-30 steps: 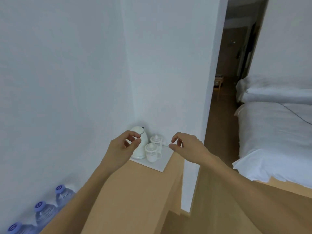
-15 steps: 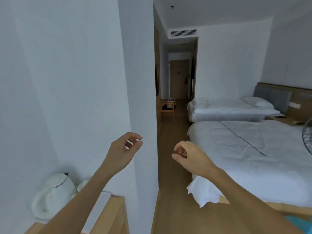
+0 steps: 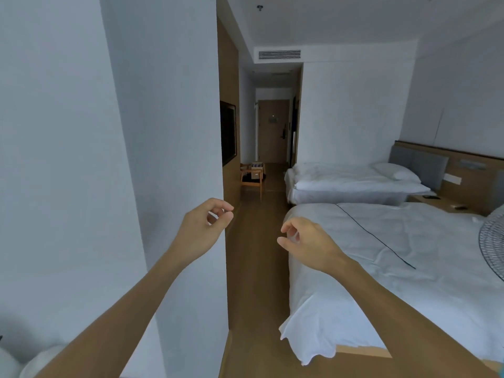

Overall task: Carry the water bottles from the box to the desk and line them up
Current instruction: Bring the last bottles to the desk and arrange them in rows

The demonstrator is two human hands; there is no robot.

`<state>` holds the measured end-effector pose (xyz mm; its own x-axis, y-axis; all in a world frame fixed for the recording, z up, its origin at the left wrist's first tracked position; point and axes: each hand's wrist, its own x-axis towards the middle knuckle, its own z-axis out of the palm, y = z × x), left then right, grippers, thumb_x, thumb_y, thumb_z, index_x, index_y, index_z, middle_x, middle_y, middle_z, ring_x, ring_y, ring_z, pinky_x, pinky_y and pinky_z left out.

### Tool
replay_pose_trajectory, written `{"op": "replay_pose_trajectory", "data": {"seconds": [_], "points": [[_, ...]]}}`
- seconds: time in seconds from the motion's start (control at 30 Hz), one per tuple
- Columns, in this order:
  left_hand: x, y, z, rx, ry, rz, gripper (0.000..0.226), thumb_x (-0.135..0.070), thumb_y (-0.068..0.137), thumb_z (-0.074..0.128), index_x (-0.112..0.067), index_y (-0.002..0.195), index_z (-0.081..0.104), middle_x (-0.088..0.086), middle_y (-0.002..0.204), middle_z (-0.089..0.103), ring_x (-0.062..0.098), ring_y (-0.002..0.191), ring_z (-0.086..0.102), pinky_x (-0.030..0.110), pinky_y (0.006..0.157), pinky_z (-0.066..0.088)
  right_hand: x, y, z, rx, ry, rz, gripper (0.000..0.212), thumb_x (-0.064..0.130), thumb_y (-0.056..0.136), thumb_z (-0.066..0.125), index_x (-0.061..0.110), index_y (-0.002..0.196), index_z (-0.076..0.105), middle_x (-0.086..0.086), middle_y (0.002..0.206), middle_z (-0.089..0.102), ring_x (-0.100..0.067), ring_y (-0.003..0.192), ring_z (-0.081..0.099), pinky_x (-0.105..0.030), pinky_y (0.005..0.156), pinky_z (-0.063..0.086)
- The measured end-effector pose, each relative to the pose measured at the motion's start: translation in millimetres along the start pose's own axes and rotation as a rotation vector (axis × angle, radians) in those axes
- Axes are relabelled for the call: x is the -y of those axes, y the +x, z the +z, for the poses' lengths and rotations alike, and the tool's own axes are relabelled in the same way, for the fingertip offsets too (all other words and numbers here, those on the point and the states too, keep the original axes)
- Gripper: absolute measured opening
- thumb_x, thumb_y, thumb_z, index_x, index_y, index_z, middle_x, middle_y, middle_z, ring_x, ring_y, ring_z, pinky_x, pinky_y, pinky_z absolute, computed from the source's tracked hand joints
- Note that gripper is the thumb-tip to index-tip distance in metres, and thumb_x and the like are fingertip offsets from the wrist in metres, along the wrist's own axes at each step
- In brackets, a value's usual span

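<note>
Plainly, both hands are empty. Just left of centre frame, the left hand (image 3: pixel 203 230) is raised with its fingers loosely curled, thumb and forefinger nearly meeting but pinching nothing; its bare forearm runs down to the lower left corner. Just right of centre and slightly lower, the right hand (image 3: pixel 309 244) hangs the same way — fingers bent and relaxed, thumb pointing left, touching nothing — and its forearm slants off toward the lower right corner. The two hands are level with each other and apart, a strip of wooden floor (image 3: pixel 256 268) showing between them.

Behind the left hand stands a white wall corner (image 3: pixel 163 159) filling the left half of the frame. Behind the right hand lies a bed with white sheets (image 3: pixel 381 255), and beyond it, right of centre, a second bed (image 3: pixel 349 181). Part of a fan grille (image 3: pixel 492 241) shows at the right edge.

Further off, at centre frame, a small wooden stand (image 3: pixel 251 179) sits in the passage against the wall, bearing the box (image 3: pixel 257 170); its contents are too small to make out — no water bottles can be told apart. A door (image 3: pixel 272 130) closes the passage beyond.
</note>
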<state>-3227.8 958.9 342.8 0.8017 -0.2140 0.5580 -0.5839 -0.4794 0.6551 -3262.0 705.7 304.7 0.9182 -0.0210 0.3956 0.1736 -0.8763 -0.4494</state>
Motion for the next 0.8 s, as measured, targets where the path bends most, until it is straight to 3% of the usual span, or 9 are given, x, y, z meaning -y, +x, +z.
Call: {"op": "replay_pose_trajectory", "data": {"seconds": [0.17, 0.3, 0.8], "points": [[37, 82, 42, 0.0, -0.083, 0.005, 0.01, -0.035, 0.094, 0.059, -0.044, 0.096, 0.06, -0.019, 0.09, 0.061, 0.006, 0.074, 0.064, 0.009, 0.055, 0.047, -40, 83, 5, -0.001, -0.02, 0.019, 0.016, 0.046, 0.092, 0.058, 0.036, 0.103, 0.053, 0.015, 0.098, 0.054, -0.006, 0.085, 0.056, -0.024, 0.074, 0.052], [64, 148, 71, 0.011, -0.118, -0.002, 0.01, -0.036, 0.094, 0.059, -0.046, 0.095, 0.059, -0.019, 0.089, 0.062, -0.002, 0.077, 0.062, 0.014, 0.059, 0.049, -72, 147, 8, -0.009, -0.034, 0.036, 0.018, 0.046, 0.092, 0.057, 0.033, 0.106, 0.057, 0.015, 0.099, 0.056, -0.006, 0.087, 0.057, -0.026, 0.077, 0.054], [163, 350, 203, 0.067, -0.084, -0.028, 0.012, -0.032, 0.095, 0.057, -0.035, 0.106, 0.062, -0.013, 0.095, 0.063, 0.012, 0.089, 0.062, 0.02, 0.073, 0.049, -222, 362, 62, 0.001, -0.01, 0.068, 0.015, 0.042, 0.093, 0.057, 0.032, 0.104, 0.057, 0.013, 0.099, 0.056, -0.006, 0.088, 0.056, -0.025, 0.075, 0.052]]}}
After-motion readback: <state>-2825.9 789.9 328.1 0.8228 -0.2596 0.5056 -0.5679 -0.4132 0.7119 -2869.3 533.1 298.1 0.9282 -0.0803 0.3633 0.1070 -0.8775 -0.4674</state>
